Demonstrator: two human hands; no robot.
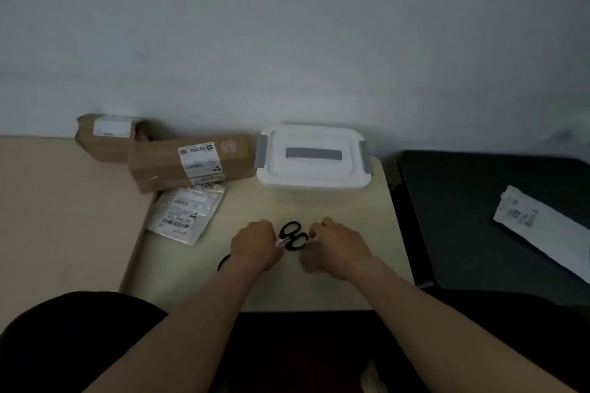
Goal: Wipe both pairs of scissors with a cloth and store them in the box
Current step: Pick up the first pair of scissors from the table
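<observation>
Nearest, low in the centre of the frame, the left hand (255,247) curls its fingers, pinching what looks like a scrap of white cloth (281,242) (possibly blade, too blurred). Just right of it lie the black-handled scissors (293,235), loops between both hands, blades seemingly toward the left hand. The right hand (338,249) sits curled beside the loops; whether it grips anything I cannot tell. Beyond, the white plastic box (314,158) stands lidded.
</observation>
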